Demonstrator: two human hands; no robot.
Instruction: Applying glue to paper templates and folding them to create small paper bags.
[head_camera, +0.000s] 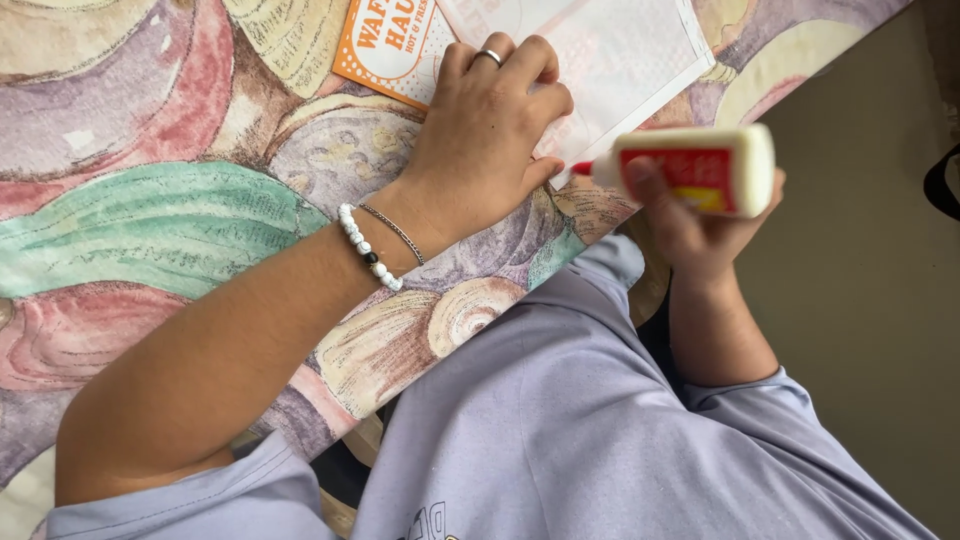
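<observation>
I have one view only, from the head-worn camera, aimed steeply down and close over the patterned table edge and the wearer's lap. The frame sits rotated, the table edge running diagonally. No second view overlaps it.

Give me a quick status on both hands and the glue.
Left hand pressing flat on white paper sheet. Right hand gripping white glue bottle, red tip at the paper's edge. Nothing in the way.

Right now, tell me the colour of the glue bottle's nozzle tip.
Red, on the white plastic glue bottle; head view.
</observation>
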